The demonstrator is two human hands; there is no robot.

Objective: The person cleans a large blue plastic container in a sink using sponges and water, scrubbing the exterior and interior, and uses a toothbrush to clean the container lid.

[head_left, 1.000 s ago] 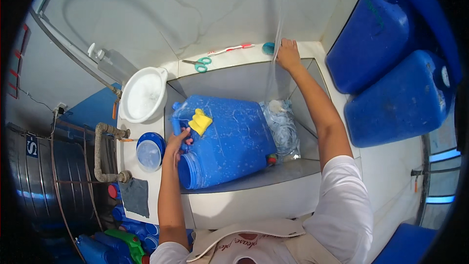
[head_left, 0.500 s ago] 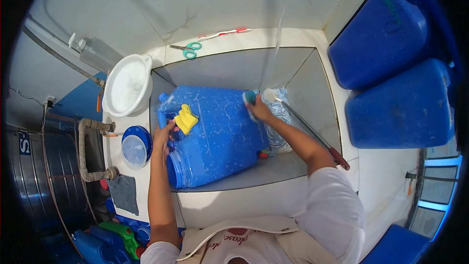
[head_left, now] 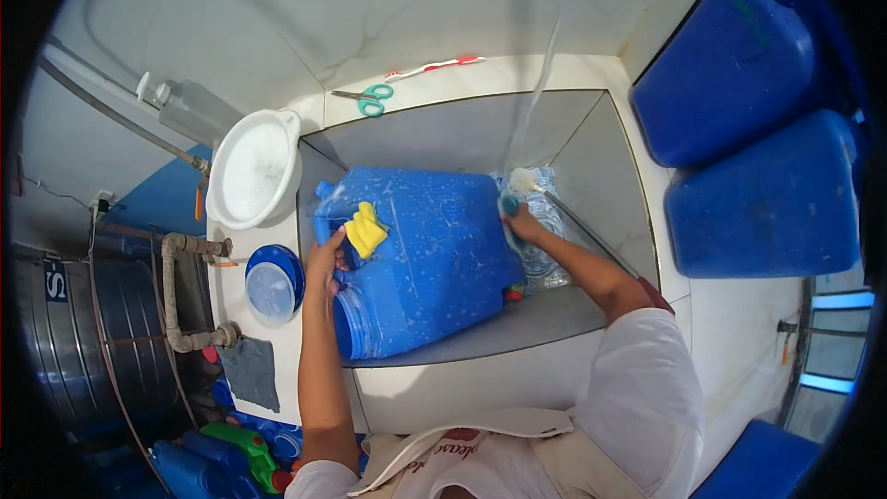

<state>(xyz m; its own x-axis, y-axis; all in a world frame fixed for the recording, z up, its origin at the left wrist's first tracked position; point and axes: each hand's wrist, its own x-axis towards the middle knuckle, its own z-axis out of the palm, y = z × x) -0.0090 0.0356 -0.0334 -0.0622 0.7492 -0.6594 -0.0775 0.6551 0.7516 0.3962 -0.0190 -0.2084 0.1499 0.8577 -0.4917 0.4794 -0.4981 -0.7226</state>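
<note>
Jug [head_left: 434,263], blue, lies on its side in the sink [head_left: 443,134], open mouth toward the sink's near left corner, base toward its right edge; suds streak the upper face. Left hand [head_left: 323,265]: fingers curled around the jug's handle [head_left: 321,225], near the sink's left edge. Right hand [head_left: 525,224]: fingers bent, pinching a teal scrubber [head_left: 509,204] at the jug's base; blurred, cannot tell whether the scrubber touches. Yellow sponge [head_left: 366,234] rests on the jug beside the left hand. Brush [head_left: 580,224] slants from its pale head, right of the jug's base, to the sink's near right corner, passing partly behind the right forearm. Worktop [head_left: 527,76], far edge: scissors [head_left: 370,100] toward the far left corner, toothbrush [head_left: 434,67] just right of them. Worktop, left of the sink: white bowl [head_left: 294,162] holding suds, blue lid [head_left: 289,259] nearer the person
</note>
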